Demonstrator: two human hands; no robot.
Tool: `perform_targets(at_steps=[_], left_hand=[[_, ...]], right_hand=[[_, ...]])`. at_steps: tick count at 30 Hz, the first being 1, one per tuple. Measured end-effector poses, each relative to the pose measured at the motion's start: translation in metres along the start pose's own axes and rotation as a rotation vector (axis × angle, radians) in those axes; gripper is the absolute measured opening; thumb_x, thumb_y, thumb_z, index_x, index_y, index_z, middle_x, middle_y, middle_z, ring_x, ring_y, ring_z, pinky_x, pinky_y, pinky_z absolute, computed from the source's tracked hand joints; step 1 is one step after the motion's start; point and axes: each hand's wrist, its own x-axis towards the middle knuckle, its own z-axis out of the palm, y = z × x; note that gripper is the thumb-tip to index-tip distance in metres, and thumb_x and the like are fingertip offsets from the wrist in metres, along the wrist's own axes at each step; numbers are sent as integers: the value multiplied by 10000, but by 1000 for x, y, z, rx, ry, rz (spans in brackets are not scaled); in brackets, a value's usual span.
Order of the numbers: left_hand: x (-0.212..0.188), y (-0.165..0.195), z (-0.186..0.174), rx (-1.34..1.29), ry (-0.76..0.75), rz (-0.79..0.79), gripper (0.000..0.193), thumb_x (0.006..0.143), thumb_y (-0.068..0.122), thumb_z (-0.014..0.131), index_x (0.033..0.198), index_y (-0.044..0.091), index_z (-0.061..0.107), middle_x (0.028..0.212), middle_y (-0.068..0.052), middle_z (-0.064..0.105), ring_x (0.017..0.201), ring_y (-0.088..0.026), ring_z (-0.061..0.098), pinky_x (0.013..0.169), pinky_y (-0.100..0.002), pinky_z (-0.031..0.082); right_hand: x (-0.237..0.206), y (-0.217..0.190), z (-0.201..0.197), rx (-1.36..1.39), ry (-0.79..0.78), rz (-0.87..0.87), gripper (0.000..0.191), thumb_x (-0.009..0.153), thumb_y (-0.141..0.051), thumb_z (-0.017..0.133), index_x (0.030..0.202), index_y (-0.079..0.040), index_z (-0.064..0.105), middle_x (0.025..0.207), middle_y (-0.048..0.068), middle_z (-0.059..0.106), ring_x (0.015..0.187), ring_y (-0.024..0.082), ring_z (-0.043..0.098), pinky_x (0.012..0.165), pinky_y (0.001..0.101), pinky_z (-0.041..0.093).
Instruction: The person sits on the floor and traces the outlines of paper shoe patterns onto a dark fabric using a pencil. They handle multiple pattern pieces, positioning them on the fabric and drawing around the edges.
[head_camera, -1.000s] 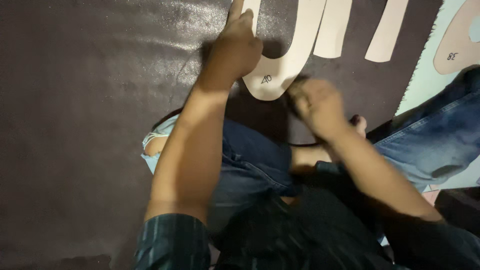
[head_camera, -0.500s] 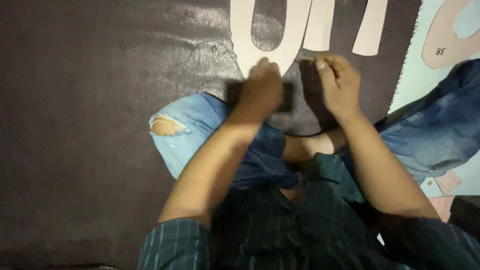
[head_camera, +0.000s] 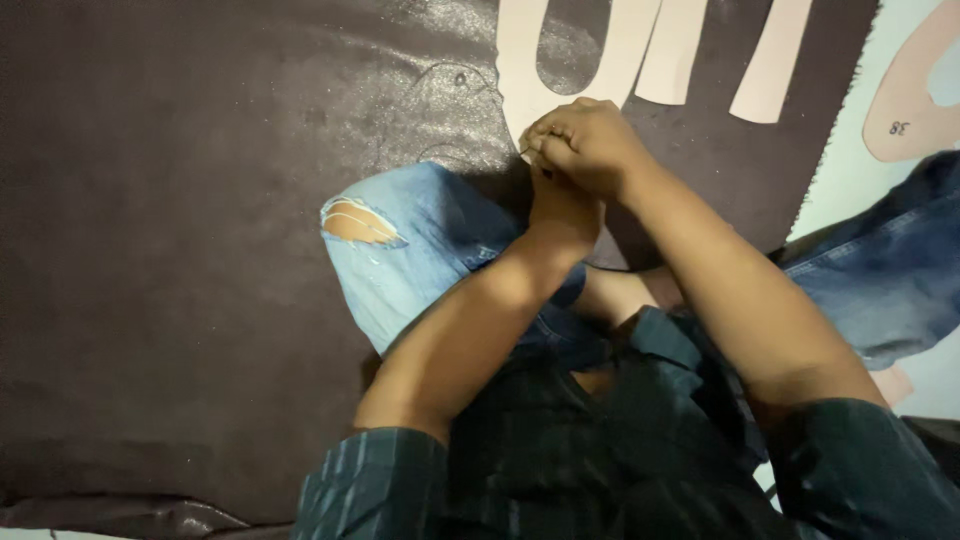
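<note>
A pale U-shaped card pattern (head_camera: 520, 60) lies on a dark leather sheet (head_camera: 200, 200). My two hands meet at the pattern's rounded lower end. My right hand (head_camera: 585, 145) is on top, its fingers curled tight around what looks like a thin pointed tool whose tip touches the pattern's edge. My left hand (head_camera: 565, 215) sits just beneath it at the pattern's lower edge; its fingers are hidden under the right hand.
Two narrow card strips (head_camera: 690, 50) (head_camera: 775, 60) lie right of the U shape. Another curved card pattern (head_camera: 900, 110) rests on the pale floor (head_camera: 850, 180) beyond the sheet's jagged edge. My knee in torn blue jeans (head_camera: 400, 250) rests on the sheet.
My left hand drew back from the pattern's upper part to its lower end. My right hand crossed leftward over it and closed at the edge. The view shifted down slightly.
</note>
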Motion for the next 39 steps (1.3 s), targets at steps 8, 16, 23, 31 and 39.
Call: perform_targets(at_steps=[8, 16, 23, 31, 39], left_hand=[[4, -4, 13, -33, -40, -16, 405, 986, 203, 513, 1340, 12, 571, 1398, -221, 593, 1360, -424, 498, 1167, -631, 238], [25, 4, 6, -668, -3, -521, 844, 740, 300, 638, 1455, -25, 330, 1350, -263, 528, 1281, -366, 492, 1069, -483, 349], [26, 7, 8, 102, -408, -226, 684, 1055, 372, 440, 1489, -149, 357, 1500, -283, 479, 1394, -421, 431, 1216, -563, 258], [20, 7, -14, 154, -451, -52, 549, 945, 270, 507, 1420, -8, 505, 1564, -220, 391, 1426, -406, 329, 1127, -688, 263], [27, 6, -5, 178, -640, 1, 549, 1005, 254, 548, 1494, 8, 514, 1621, -237, 370, 1476, -457, 296, 1181, -689, 264]], right_hand=[[31, -13, 0, -68, 159, -134, 135, 943, -132, 624, 980, -78, 742, 993, 114, 748, 914, 340, 697, 875, 460, 514], [36, -20, -4, -192, 12, -32, 71, 916, -95, 676, 965, -104, 726, 1032, 74, 763, 982, 318, 683, 908, 457, 459], [47, -9, 3, -190, 165, -56, 57, 997, -125, 694, 1025, -93, 732, 1038, 83, 757, 961, 334, 675, 944, 469, 459], [62, 0, 4, -146, 206, -56, 87, 1028, -148, 682, 1046, -79, 729, 1035, 102, 750, 967, 349, 680, 955, 471, 477], [56, -2, 4, -154, 141, 0, 91, 1013, -138, 679, 1025, -69, 736, 1014, 114, 750, 937, 359, 676, 938, 476, 484]])
